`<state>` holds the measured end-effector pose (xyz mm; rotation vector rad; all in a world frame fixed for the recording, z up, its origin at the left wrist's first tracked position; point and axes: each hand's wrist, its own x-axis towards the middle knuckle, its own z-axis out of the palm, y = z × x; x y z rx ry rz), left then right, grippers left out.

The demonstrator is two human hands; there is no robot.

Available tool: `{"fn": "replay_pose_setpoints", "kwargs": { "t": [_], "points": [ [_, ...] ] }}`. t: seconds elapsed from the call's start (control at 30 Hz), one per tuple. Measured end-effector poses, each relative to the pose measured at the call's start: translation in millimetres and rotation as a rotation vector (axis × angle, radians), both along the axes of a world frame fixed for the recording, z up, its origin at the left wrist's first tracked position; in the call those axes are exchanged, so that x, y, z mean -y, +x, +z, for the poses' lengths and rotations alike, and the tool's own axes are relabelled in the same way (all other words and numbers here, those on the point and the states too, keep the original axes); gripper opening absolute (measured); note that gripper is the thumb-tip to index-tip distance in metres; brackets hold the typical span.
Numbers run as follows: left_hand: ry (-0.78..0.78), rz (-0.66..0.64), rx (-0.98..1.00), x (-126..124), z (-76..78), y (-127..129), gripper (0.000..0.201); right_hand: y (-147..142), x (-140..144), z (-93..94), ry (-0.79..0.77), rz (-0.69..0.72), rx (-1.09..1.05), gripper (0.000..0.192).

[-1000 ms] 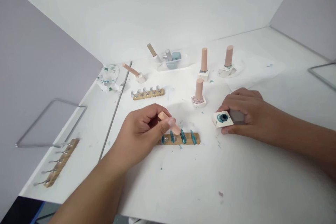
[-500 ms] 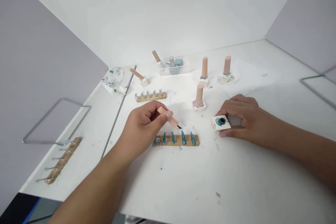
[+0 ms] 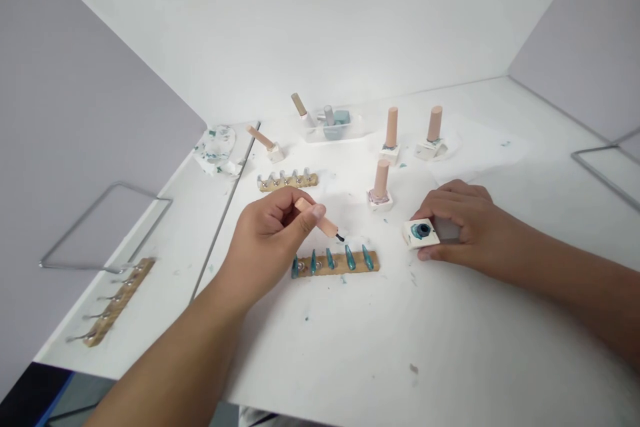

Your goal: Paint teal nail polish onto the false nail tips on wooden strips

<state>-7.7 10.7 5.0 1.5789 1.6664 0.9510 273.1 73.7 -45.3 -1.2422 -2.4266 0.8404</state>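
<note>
Pinched in my left hand (image 3: 277,233) is a nail polish brush (image 3: 325,223) with a peach cap handle; its dark tip points down and right. Below that tip lies a wooden strip (image 3: 340,265) holding several press-on nails (image 3: 350,257) painted shiny teal. The brush tip hangs just above them, apart from them as far as I can see. My right hand (image 3: 457,220) grips an uncapped white nail polish bottle (image 3: 423,233) by its sides, tilted so its dark, teal-smeared neck faces me.
Capped polish bottles stand beyond my hands, the nearest a peach-capped bottle (image 3: 381,187). Behind are a clear tray (image 3: 357,128) of bottles and another nail strip (image 3: 287,181). A third strip (image 3: 120,303) lies left, near a wire stand (image 3: 105,220) and a stained wipe (image 3: 217,150).
My left hand and the brush have shifted very slightly up and left. My right hand keeps the bottle in place. The whole view has moved a little.
</note>
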Motion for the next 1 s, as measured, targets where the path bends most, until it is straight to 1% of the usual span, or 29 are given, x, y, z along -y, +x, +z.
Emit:
{"fn": "replay_pose_setpoints", "kwargs": {
  "t": [0.07, 0.17, 0.23, 0.3, 0.4, 0.47, 0.53, 0.6, 0.67, 0.7, 0.77, 0.87, 0.93, 1.0],
  "points": [
    [-0.018, -0.021, 0.029, 1.0, 0.3, -0.9, 0.023, 0.3, -0.2, 0.2, -0.015, -0.006, -0.003, 0.027],
    [-0.089, -0.117, 0.073, 3.1, 0.0, -0.5, 0.025, 0.9, -0.6, -0.1, -0.021, -0.01, 0.005, 0.029],
    [-0.131, -0.162, 0.062, 3.1, -0.5, 0.6, 0.026, 1.0, -0.7, -0.3, -0.021, -0.007, 0.011, 0.029],
    [-0.125, -0.122, 0.015, 1.7, -1.2, 1.2, 0.026, 0.8, -0.6, -0.2, -0.019, -0.007, 0.012, 0.029],
    [-0.045, 0.011, -0.032, -1.6, -2.1, 0.2, 0.025, 0.2, -0.2, 0.6, -0.009, -0.013, 0.007, 0.029],
    [0.005, 0.048, -0.016, -2.7, -2.3, -0.9, 0.022, 0.1, -0.1, 0.9, -0.01, -0.015, 0.003, 0.03],
    [0.012, 0.02, 0.023, -2.2, -2.2, -0.8, 0.021, 0.5, -0.4, 0.5, -0.016, -0.011, 0.003, 0.03],
    [-0.028, -0.047, 0.05, -0.7, -2.0, 0.9, 0.022, 1.1, -0.8, -0.5, -0.015, -0.007, 0.006, 0.029],
    [-0.072, -0.093, 0.036, 0.9, -2.2, 3.1, 0.026, 1.5, -1.1, -1.7, -0.011, -0.009, 0.004, 0.029],
    [-0.083, -0.092, 0.016, 1.4, -2.4, 4.0, 0.027, 1.6, -1.1, -2.1, -0.008, -0.01, 0.003, 0.028],
    [-0.069, -0.043, -0.028, 1.6, -2.7, 4.6, 0.028, 1.4, -1.0, -2.6, -0.007, -0.011, 0.002, 0.029],
    [0.008, 0.047, -0.055, 0.6, -2.1, 3.0, 0.025, 0.8, -0.6, -2.3, -0.007, -0.015, 0.0, 0.028],
    [0.045, 0.052, -0.044, 0.3, -1.2, 1.8, 0.023, 0.5, -0.4, -2.0, -0.012, -0.018, 0.001, 0.028],
    [0.043, 0.017, -0.025, 0.8, -0.8, 1.3, 0.022, 0.5, -0.4, -1.9, -0.014, -0.016, 0.006, 0.029]
  ]
}}
